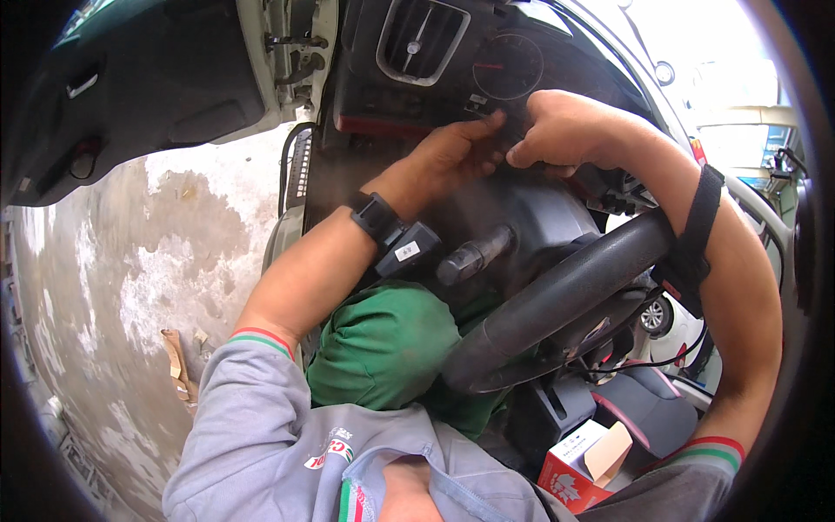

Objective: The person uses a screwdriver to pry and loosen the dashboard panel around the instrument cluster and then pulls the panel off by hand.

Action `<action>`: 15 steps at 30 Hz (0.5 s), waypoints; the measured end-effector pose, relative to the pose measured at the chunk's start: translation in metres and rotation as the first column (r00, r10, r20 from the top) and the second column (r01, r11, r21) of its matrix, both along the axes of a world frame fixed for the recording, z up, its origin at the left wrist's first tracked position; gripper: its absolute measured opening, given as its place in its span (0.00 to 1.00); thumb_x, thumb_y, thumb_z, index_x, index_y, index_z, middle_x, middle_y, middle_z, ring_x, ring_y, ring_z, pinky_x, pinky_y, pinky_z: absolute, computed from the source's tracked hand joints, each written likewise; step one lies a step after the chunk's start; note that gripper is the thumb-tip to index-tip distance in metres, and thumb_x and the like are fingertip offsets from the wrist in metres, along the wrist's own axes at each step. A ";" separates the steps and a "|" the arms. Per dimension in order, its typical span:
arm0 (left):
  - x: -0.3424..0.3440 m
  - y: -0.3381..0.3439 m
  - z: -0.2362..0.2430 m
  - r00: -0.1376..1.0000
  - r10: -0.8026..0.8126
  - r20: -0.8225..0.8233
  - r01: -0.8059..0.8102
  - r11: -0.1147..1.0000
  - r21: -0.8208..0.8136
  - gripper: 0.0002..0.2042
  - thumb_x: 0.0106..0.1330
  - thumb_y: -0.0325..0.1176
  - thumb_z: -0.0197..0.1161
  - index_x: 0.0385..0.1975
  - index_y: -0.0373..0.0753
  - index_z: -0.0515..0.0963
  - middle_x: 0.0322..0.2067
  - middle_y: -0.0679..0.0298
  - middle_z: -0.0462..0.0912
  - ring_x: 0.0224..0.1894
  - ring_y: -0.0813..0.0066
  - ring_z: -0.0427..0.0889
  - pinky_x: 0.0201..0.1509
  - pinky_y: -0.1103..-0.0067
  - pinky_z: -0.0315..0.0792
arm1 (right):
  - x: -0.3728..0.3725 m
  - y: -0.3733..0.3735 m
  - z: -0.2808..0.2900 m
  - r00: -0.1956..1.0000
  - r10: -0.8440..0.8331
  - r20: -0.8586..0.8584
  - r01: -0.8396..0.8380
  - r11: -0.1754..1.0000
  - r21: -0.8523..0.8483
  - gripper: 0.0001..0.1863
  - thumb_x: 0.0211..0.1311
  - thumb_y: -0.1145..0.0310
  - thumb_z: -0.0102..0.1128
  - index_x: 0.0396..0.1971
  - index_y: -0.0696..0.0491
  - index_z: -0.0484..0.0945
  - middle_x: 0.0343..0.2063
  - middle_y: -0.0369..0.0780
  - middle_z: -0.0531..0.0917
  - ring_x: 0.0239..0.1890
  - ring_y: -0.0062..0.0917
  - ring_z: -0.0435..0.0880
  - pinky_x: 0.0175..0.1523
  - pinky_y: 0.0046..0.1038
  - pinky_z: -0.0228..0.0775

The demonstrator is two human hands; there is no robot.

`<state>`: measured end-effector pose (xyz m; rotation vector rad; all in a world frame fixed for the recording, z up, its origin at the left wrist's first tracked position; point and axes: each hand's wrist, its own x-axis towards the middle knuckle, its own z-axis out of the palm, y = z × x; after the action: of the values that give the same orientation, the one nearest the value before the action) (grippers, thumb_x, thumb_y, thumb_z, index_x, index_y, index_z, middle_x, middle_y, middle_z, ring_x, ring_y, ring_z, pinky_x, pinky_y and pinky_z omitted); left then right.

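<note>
Both my hands are at the dashboard, just below the round gauge (508, 67) and above the steering column cover (544, 213). My left hand (454, 155) has its thumb and fingers curled together around something dark that I cannot make out. Close beside it, my right hand (570, 130) is closed, its index finger and thumb toward the left hand; what it grips is hidden. My right arm reaches round the far side of the black steering wheel (565, 300). A small dark block with a white label (407, 251) sits at my left wrist, by a black strap (376, 217).
A stalk (477, 254) sticks out of the column toward my green-clad knee (383, 344). The air vent (423, 39) is above my left hand. At left the car door (130, 96) stands open over stained concrete (130, 261). An opened red-and-white box (584, 465) lies at lower right.
</note>
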<state>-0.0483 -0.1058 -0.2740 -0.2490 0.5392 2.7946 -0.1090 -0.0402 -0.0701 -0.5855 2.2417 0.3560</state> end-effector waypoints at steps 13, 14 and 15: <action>0.004 0.001 -0.006 0.998 0.027 -0.064 -0.017 0.988 0.152 0.07 0.71 0.30 0.62 0.43 0.34 0.81 0.36 0.62 0.81 0.38 0.73 0.79 0.42 0.78 0.75 | 0.014 -0.006 0.008 0.958 -0.267 0.106 0.271 0.962 -0.023 0.21 0.64 0.66 0.64 0.45 0.71 0.78 0.31 0.49 0.83 0.38 0.31 0.88 0.38 0.33 0.90; 0.003 0.001 -0.006 0.998 0.023 -0.059 -0.014 0.988 0.153 0.07 0.71 0.30 0.63 0.43 0.34 0.80 0.37 0.62 0.81 0.39 0.72 0.80 0.43 0.77 0.75 | 0.013 -0.006 0.008 0.972 -0.219 0.086 0.220 0.976 -0.002 0.21 0.64 0.67 0.63 0.46 0.71 0.77 0.34 0.49 0.83 0.38 0.32 0.89 0.39 0.33 0.90; 0.002 0.002 -0.007 0.998 0.026 -0.058 -0.017 0.988 0.153 0.07 0.71 0.30 0.63 0.43 0.34 0.80 0.37 0.62 0.81 0.39 0.72 0.80 0.43 0.77 0.75 | 0.012 -0.007 0.008 0.983 -0.169 0.068 0.168 0.986 0.020 0.21 0.64 0.68 0.62 0.47 0.72 0.76 0.36 0.50 0.83 0.37 0.32 0.89 0.39 0.33 0.90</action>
<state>-0.0465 -0.1036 -0.2808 -0.1400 0.3353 2.8537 -0.0966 -0.0468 -0.0616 -0.3908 2.2018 0.2615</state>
